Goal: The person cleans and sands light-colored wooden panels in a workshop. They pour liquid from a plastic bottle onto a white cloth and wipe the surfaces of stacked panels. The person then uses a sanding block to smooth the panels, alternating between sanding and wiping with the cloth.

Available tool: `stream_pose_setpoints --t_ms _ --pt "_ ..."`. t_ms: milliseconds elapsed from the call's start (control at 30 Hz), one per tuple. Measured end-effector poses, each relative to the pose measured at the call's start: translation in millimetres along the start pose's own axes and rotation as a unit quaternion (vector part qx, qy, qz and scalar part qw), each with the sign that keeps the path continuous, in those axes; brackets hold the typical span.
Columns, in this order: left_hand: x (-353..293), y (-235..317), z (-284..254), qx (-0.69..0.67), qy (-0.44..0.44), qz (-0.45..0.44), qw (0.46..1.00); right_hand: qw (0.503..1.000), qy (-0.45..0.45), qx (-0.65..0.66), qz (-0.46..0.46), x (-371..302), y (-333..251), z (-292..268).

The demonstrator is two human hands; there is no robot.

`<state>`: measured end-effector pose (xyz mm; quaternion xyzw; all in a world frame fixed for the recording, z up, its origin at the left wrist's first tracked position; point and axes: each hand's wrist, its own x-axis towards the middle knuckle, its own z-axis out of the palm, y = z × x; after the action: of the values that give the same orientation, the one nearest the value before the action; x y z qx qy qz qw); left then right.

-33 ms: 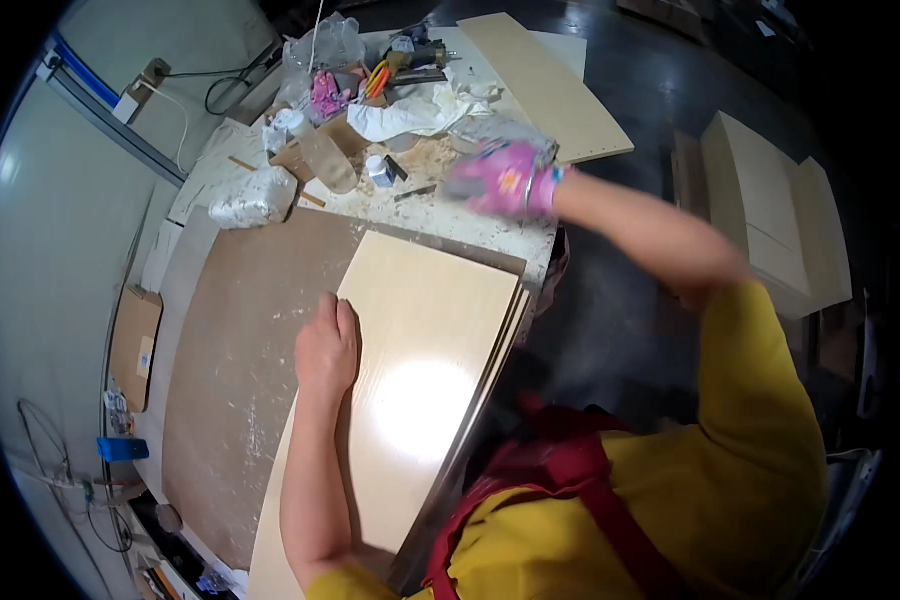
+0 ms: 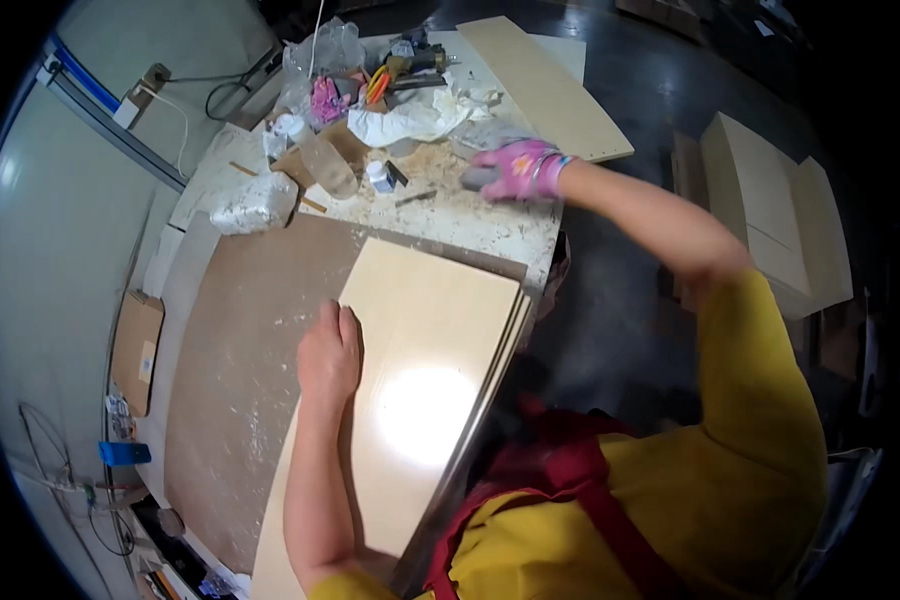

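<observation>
A smooth pale wooden board [image 2: 410, 330] lies along the table in front of me, on top of other boards whose edges show at its right side. My left hand [image 2: 328, 352] is bare and closed on the board's left edge, its thumb on the board's side. In a pink glove with grey fingers, my right hand [image 2: 518, 170] is low over the dusty white tabletop [image 2: 480, 228] beyond the board. Its fingers are curled; whatever they hold is hidden. Close to it lie a dark flat strip [image 2: 416, 198], a small white bottle [image 2: 379, 177] and crumpled clear plastic [image 2: 485, 135].
A clear bottle [image 2: 328, 168], a wrapped bundle [image 2: 255, 204], white cloth [image 2: 405, 124] and a power tool [image 2: 417, 62] crowd the far table. Another board [image 2: 545, 90] juts over its right edge. Stacked panels [image 2: 755, 210] stand right, beyond the dark floor.
My gloved right hand has shifted slightly to the right over the dusty tabletop and is less blurred. My left hand stays on the board's edge.
</observation>
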<state>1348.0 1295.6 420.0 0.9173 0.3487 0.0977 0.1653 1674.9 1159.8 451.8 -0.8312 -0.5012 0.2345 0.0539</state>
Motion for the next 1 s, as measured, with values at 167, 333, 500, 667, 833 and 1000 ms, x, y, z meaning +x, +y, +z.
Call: stream_pose_setpoints --t_ms 167,333,500,667,833,1000 --pt "-5.9 -1.7 -1.3 0.011 0.0 -0.049 0.999 0.928 0.059 0.366 -0.044 86.5 20.2 14.5" --pt "3.5 8.0 -3.1 0.019 0.0 -0.034 0.999 0.942 0.084 0.326 -0.005 213.9 23.5 56.2" --pt "4.5 8.2 -3.8 0.021 -0.03 -0.084 0.996 0.929 0.097 0.35 0.07 280.9 35.6 77.1" --pt "2.0 5.8 -4.7 0.004 -0.035 -0.093 0.995 0.926 0.041 0.367 0.075 273.4 38.7 59.9" --pt "4.3 4.2 -3.6 -0.003 -0.038 -0.1 0.994 0.879 0.148 0.453 0.002 268.7 54.2 5.5" --pt "6.7 7.4 -4.9 -0.005 -0.028 -0.072 0.997 0.759 0.388 0.511 -0.114 278.1 92.6 -57.2"
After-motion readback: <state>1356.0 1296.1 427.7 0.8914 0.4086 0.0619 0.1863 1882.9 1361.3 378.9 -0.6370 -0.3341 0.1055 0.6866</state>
